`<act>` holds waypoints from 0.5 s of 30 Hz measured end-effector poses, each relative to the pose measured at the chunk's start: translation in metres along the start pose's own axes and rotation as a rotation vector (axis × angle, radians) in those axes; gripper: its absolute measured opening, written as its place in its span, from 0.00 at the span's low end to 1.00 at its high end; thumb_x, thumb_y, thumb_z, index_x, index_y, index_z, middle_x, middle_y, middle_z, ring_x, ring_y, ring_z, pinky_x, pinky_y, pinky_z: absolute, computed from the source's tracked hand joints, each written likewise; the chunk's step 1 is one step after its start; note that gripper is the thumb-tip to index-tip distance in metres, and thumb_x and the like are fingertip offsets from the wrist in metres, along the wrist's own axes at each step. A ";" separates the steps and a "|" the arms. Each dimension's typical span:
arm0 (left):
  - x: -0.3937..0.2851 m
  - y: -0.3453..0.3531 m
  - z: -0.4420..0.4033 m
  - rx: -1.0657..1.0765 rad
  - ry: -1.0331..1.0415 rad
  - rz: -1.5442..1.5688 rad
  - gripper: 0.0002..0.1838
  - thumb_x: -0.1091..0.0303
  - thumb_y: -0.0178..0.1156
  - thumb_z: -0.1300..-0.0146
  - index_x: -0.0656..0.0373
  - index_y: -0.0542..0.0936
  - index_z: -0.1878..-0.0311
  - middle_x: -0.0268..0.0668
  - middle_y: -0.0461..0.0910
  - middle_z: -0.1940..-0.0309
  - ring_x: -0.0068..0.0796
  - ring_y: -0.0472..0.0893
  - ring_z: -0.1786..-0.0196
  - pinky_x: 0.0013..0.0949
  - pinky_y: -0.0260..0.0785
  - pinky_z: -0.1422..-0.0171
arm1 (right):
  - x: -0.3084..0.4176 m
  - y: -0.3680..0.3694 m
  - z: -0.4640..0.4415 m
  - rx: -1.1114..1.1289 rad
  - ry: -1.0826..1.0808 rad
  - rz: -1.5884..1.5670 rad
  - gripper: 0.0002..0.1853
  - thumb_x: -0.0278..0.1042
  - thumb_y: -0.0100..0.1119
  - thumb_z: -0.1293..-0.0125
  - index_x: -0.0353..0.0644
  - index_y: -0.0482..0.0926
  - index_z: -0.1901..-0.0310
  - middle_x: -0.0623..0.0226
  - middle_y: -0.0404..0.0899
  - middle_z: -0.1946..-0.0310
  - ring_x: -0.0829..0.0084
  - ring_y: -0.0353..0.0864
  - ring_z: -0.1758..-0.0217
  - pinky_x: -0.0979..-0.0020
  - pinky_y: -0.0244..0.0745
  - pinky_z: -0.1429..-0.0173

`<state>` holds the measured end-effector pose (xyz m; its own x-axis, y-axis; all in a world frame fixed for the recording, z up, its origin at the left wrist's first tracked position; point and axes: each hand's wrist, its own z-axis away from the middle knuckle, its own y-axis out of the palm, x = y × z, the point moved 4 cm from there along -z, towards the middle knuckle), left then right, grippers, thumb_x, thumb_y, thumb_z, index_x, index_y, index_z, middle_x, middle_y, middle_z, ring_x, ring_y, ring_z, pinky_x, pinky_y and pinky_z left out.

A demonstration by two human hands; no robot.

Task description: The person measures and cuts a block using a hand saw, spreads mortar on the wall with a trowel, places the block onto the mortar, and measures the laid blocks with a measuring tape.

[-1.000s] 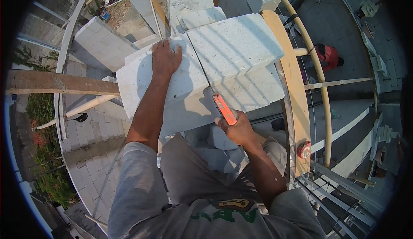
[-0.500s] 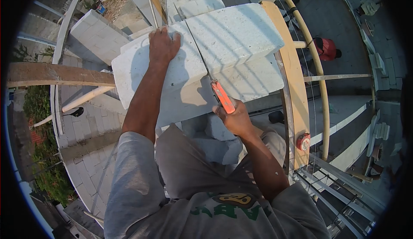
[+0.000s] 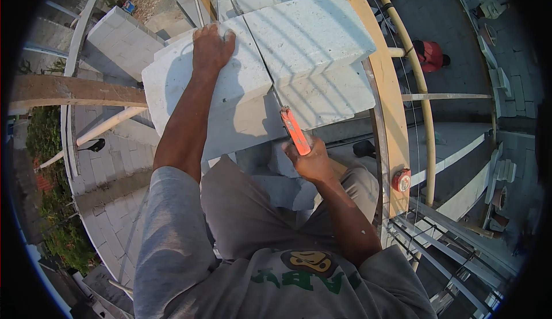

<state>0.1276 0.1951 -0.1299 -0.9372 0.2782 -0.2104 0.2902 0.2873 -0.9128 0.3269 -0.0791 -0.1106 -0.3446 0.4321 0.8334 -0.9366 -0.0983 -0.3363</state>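
A white lightweight concrete block (image 3: 310, 37) lies in front of me, with a narrow cut running through it from the far edge to the near edge. My right hand (image 3: 313, 161) is closed around the orange handle of a hand saw (image 3: 295, 130). The saw's thin blade sits in the cut; most of it is hidden inside the block. My left hand (image 3: 213, 49) presses on top of the block, left of the cut, near its far edge, thumb apart from the fingers. Beneath lies another pale block (image 3: 339, 97).
A wooden plank (image 3: 388, 89) on the right carries a red tape measure (image 3: 401, 180). Bamboo poles (image 3: 422, 83) and a beam (image 3: 75, 92) flank me. Broken block pieces (image 3: 287, 191) lie between my legs. A person in red (image 3: 431, 56) is lower down at the right.
My right hand has drawn the saw slightly back toward me, so more blade shows at the block's near edge. My left hand keeps its place on the block. The view has shifted slightly.
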 end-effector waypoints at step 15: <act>0.005 0.008 -0.001 -0.125 0.053 0.004 0.29 0.52 0.55 0.39 0.74 0.78 0.49 0.55 0.79 0.54 0.48 0.76 0.47 0.44 0.59 0.33 | -0.034 -0.003 0.070 -0.037 0.010 -0.017 0.10 0.33 0.60 0.37 0.34 0.76 0.64 0.58 0.78 0.75 0.66 0.74 0.76 0.65 0.71 0.66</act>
<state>0.1255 0.1994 -0.1385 -0.9253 0.3268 -0.1926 0.3194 0.3975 -0.8602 0.3370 -0.1567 -0.1070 -0.3281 0.4423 0.8347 -0.9392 -0.0580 -0.3385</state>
